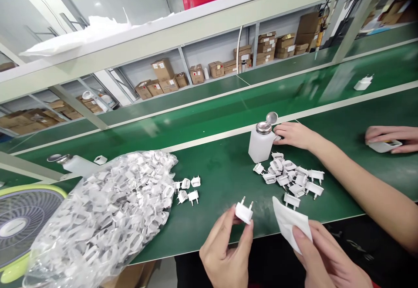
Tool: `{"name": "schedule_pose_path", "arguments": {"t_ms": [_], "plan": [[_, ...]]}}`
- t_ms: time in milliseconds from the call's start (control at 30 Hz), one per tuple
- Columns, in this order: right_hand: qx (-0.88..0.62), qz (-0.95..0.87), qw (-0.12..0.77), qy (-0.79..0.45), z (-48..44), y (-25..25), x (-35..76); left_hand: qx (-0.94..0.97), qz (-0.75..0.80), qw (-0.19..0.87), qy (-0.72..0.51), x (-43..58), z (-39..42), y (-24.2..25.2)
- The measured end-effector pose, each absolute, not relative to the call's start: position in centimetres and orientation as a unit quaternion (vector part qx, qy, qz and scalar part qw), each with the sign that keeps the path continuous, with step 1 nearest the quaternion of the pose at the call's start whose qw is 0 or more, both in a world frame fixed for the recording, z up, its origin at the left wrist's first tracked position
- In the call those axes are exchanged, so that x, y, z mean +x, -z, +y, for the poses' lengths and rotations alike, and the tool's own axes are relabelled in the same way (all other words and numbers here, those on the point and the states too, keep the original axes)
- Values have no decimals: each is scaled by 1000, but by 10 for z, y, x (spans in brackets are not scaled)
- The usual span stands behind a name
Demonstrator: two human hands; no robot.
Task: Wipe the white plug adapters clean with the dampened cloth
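Note:
My left hand (225, 246) pinches a white two-pin plug adapter (244, 211) between thumb and fingers, its metal pins pointing up. My right hand (326, 257) grips a folded white cloth wipe (289, 222), which is close to the adapter but not touching it. Beyond them lies a loose pile of similar adapters (287, 177) on the green bench mat (222, 192). A clear plastic bag (104, 218) packed with more adapters sits at the left, with a small group of adapters (186, 190) beside it.
A co-worker's hand (295, 134) rests beside an upright white dispenser bottle (261, 144) with a metal top. Their other hand (392, 139) holds an adapter. A second bottle (73, 164) lies at the far left, above a fan (19, 227). Shelves of cardboard boxes (266, 48) stand behind.

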State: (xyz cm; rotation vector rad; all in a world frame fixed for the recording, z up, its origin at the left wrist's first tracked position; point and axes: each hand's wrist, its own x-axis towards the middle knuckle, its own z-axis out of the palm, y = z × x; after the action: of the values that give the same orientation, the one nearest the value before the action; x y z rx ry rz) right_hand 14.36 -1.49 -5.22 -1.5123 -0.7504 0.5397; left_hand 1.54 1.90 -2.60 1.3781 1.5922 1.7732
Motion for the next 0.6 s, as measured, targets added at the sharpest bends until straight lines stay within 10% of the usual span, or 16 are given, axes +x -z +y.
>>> {"name": "schedule_pose_path", "arguments": {"t_ms": [267, 600], "plan": [[-414, -772, 482, -37, 8, 26, 161, 588, 525, 136, -600, 4, 17, 35], [-506, -712, 486, -31, 4, 48, 198, 605, 518, 42, -604, -7, 22, 18]]}}
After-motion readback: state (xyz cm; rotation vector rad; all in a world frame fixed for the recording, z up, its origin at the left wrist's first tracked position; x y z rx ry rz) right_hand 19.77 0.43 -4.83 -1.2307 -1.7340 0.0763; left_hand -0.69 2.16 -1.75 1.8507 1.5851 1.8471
